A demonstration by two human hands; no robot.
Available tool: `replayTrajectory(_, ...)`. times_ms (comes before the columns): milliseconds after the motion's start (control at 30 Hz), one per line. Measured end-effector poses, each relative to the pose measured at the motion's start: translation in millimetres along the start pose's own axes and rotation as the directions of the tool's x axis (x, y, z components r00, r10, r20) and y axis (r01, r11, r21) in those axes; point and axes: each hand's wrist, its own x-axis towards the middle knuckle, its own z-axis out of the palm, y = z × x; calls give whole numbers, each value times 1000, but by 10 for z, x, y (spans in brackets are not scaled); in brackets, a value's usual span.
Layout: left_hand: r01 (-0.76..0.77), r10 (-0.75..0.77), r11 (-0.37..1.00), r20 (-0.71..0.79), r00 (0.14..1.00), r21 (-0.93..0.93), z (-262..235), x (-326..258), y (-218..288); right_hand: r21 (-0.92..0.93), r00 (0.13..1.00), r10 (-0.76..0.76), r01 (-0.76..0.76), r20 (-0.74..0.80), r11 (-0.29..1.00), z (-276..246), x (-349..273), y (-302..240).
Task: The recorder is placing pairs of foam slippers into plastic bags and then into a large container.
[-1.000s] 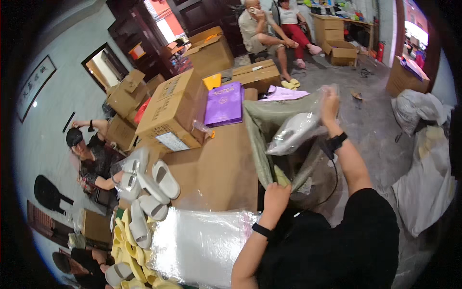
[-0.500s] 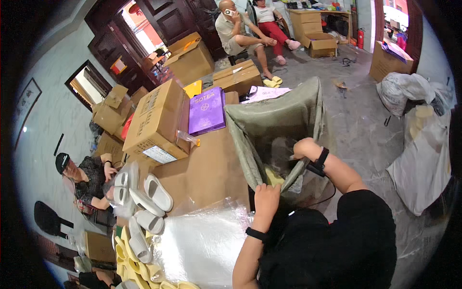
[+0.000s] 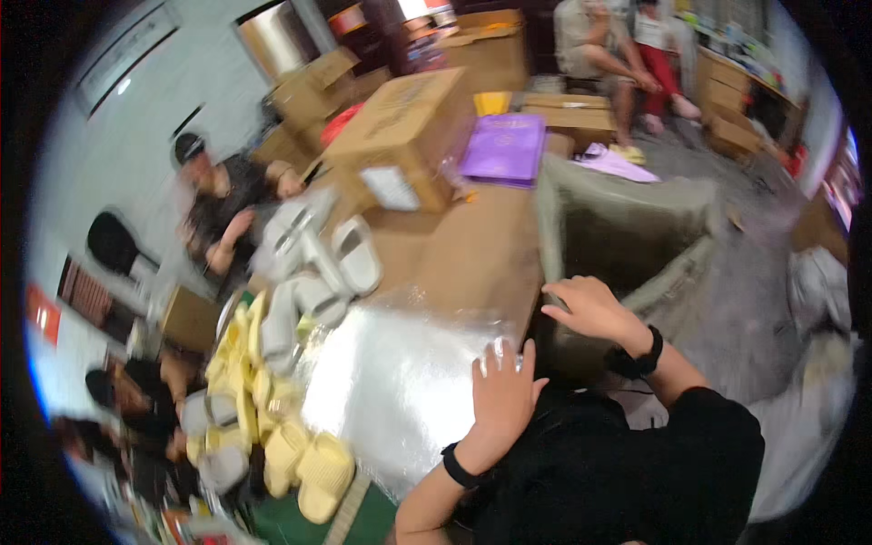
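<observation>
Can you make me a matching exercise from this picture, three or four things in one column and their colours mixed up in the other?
Things:
1. flat bag
2. large sack
3. slippers by the left edge
4. wristband on the right hand

Colours:
A. black
B. pale yellow
C. purple
D. grey-green

Pairs: 1-C, 2-D, 3-B, 4-A

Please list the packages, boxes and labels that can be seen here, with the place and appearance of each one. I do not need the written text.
Large cardboard box: on the table's far side, brown, oblong, tilted.
Label: white rectangle on the box's near end.
Purple flat package: right of the box, rectangular.
Clear plastic bags: shiny stack under the left hand.
Grey-green sack: open, beside the table; right hand at its edge.
</observation>
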Motion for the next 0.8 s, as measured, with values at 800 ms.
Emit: replayTrajectory(800, 897, -978, 118, 107, 179, -426, 529, -2007, -676, 130, 876, -80, 20, 475, 991, 1553, 551, -1186)
